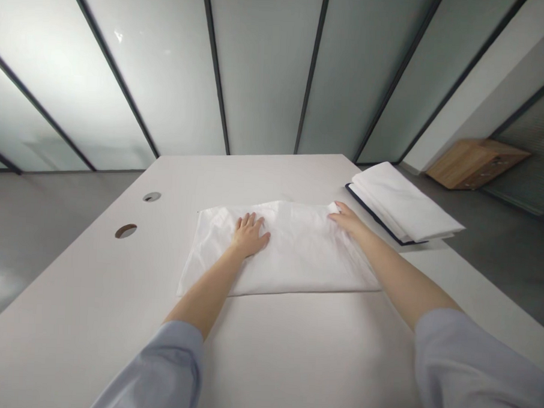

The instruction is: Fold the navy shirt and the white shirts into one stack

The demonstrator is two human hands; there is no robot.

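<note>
Soft, light white cloth (292,253) on the middle of the table (292,355), limp and best taken by its edges; left hand (250,234) pressed flat on it, right hand (347,219) well apart at its upper right corner, grip unclear.

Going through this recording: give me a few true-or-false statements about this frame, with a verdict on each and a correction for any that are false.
1. The left hand lies spread on the white cloth. True.
2. The right hand rests on the cloth's near edge. False: it is at the far right corner.
3. A folded white stack with a dark edge lies to the right of the cloth. True.
4. The white table has no holes. False: it has two round holes on its left side.
5. A low wooden drawer unit stands on the floor at the far right. True.
6. The person's sleeves are black. False: they are pale blue.
</note>
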